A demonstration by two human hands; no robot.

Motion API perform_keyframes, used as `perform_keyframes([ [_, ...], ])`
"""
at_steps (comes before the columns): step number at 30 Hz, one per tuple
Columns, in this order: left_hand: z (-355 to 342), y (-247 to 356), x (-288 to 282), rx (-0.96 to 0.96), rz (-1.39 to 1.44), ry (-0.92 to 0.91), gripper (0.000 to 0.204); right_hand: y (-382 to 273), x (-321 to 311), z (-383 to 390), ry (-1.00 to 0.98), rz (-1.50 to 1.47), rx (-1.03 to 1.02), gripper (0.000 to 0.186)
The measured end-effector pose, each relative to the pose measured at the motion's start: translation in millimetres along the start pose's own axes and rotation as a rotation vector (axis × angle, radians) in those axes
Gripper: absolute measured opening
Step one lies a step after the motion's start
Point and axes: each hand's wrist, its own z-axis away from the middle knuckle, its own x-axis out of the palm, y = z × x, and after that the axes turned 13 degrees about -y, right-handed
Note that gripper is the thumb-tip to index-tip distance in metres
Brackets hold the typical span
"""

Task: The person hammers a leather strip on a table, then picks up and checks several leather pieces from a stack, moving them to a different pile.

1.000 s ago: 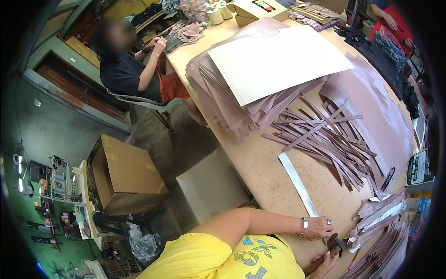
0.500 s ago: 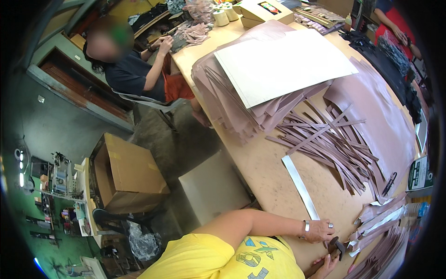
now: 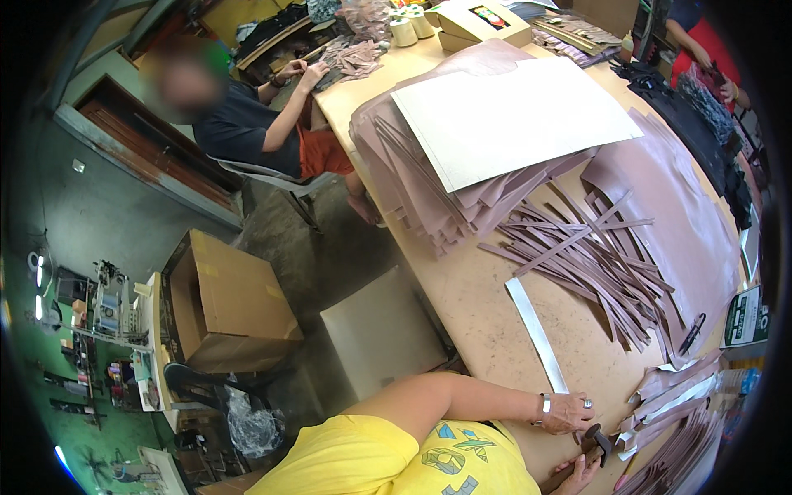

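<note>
At the table's near edge my left hand (image 3: 566, 412), with a silver bracelet and ring, bends its fingers down at the end of a white strip (image 3: 535, 330); what they pinch is hidden. Just below it my right hand (image 3: 579, 472) grips a dark-headed hammer (image 3: 598, 441) by its handle, close to the left fingertips. To their right lie layered mauve and white pieces (image 3: 664, 400) and a bundle of thin strips (image 3: 676, 445). Beyond the white strip is a loose heap of mauve straps (image 3: 582, 260).
A white board (image 3: 511, 115) tops stacked mauve sheets (image 3: 412, 190) on the table (image 3: 462, 305). A seated co-worker (image 3: 256, 136) works at the far left side; another in red (image 3: 693, 66) stands at far right. A cardboard box (image 3: 231, 297) and grey seat (image 3: 379, 330) are beside the table.
The whole view has shifted slightly, so the table sits a little further right and down in the picture. My hands stay in about the same place by the hammer.
</note>
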Motion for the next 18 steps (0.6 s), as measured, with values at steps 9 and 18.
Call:
perform_keyframes([
  [9,-1.6,-2.7,9.6,-0.002,-0.025,-0.008,0.015,-5.1,4.8,1.7,0.017,-0.007,-0.002,0.048],
  [18,-1.8,-1.9,8.8,0.003,-0.02,0.01,0.015,-1.6,3.3,0.7,0.012,0.001,-0.023,0.049],
])
